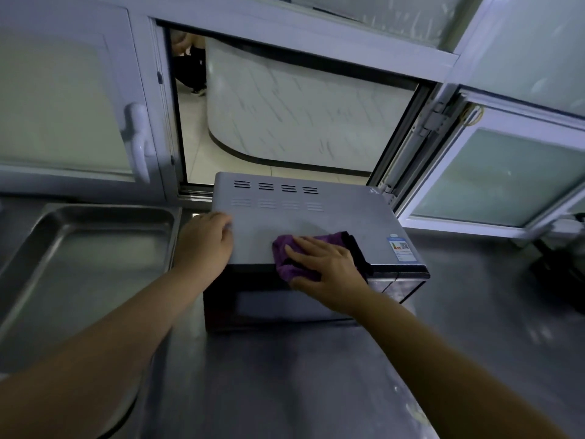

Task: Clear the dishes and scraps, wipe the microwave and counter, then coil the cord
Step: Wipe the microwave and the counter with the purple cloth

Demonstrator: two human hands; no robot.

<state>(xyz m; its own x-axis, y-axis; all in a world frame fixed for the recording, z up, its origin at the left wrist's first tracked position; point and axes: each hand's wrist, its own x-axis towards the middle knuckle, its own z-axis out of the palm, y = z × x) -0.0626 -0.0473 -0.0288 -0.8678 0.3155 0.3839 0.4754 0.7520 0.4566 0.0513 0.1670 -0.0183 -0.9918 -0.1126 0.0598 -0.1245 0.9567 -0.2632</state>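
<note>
A grey microwave stands on the steel counter in front of an open serving window, its door closed. My right hand lies flat on a purple cloth with a black edge, pressing it onto the front part of the microwave's top. My left hand rests against the microwave's left top edge, fingers bent over the corner. The cord is not visible.
A deep steel tray sits on the counter to the left of the microwave. White-framed frosted window panels stand behind; one swings open at the right. Dark objects lie at the far right of the counter.
</note>
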